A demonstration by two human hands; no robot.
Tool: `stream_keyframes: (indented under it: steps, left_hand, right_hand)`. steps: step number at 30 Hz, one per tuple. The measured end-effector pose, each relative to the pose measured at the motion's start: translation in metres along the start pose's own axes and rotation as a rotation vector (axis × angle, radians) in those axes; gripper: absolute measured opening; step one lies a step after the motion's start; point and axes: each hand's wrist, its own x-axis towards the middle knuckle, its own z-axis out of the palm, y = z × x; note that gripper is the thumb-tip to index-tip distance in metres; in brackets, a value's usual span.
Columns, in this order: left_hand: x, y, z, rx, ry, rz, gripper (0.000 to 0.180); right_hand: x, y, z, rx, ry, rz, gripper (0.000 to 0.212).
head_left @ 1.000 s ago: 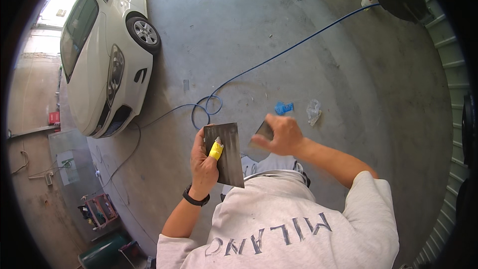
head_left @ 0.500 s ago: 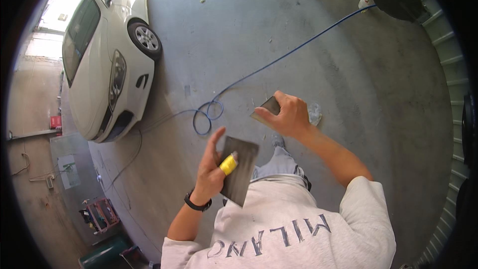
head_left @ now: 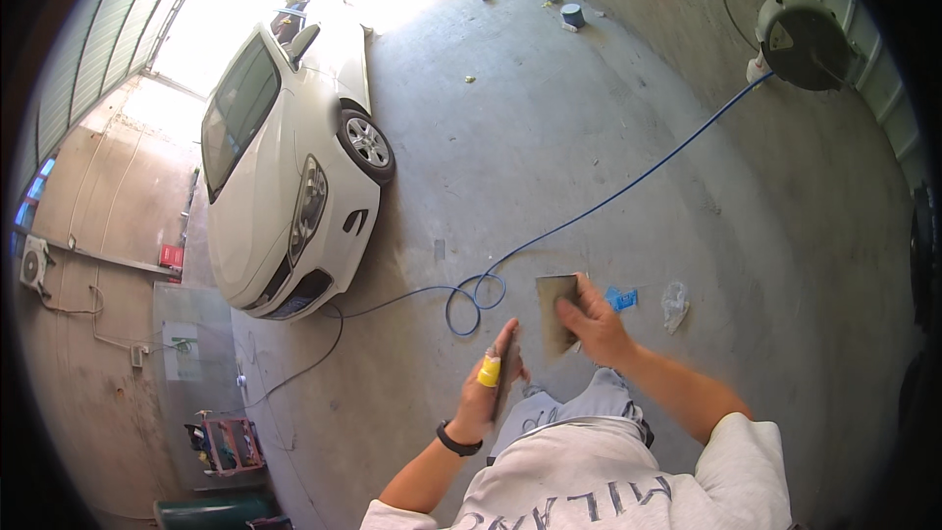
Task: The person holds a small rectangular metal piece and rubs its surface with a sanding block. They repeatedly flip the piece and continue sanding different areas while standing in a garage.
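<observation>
My left hand (head_left: 475, 402) is closed on a dark, flat rectangular plate (head_left: 508, 371), now seen nearly edge-on. A yellow wrap (head_left: 489, 371) shows at its thumb, and a black band (head_left: 458, 440) circles the wrist. In my right hand (head_left: 601, 326), pinched between thumb and fingers, is a thin flat scraper (head_left: 552, 302) with a greyish-brown face. The two flat tools are close together in front of my body but apart. The fingers behind each tool are partly hidden.
A white car (head_left: 280, 177) stands at the left. Across the grey floor a looped blue hose (head_left: 628, 182) runs to a wall-mounted reel (head_left: 805, 39). Near my feet lie a blue packet (head_left: 621, 298) and clear plastic (head_left: 675, 306). A red rack (head_left: 232, 444) stands lower left.
The view has tilted up, so car and hose sit lower. My left hand has turned its plate from face-up to edge-on. My right hand has brought the scraper closer to it, more upright.
</observation>
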Motion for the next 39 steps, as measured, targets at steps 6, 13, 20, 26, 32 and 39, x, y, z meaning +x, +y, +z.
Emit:
stream_keyframes:
  steps: [6,13,20,26,32,39]
  left_hand:
    - [0.017,-0.035,-0.022,-0.194,0.330,0.152,0.048]
    - [-0.016,0.002,-0.033,0.028,0.362,0.149,0.065]
    - [-0.081,0.024,-0.019,-0.180,0.056,0.139,0.051]
    - [-0.156,0.010,-0.080,0.178,0.259,0.389,0.045]
    - [-0.214,-0.015,-0.130,0.444,0.473,0.530,0.041]
    - [-0.277,-0.027,-0.164,0.388,0.592,0.485,0.037]
  right_hand:
    - [-0.049,0.026,0.058,-0.740,-0.342,-0.131,0.037]
    - [-0.065,-0.002,0.070,-0.741,-0.285,-0.614,0.018]
    - [-0.091,0.042,0.106,-1.062,-0.590,-1.291,0.039]
    - [-0.099,0.068,0.082,-1.930,-0.677,-0.532,0.043]
    - [-0.136,0.086,0.174,-1.568,-0.767,-0.835,0.044]
    - [-0.128,0.112,0.223,-1.708,-0.714,-0.710,0.048]
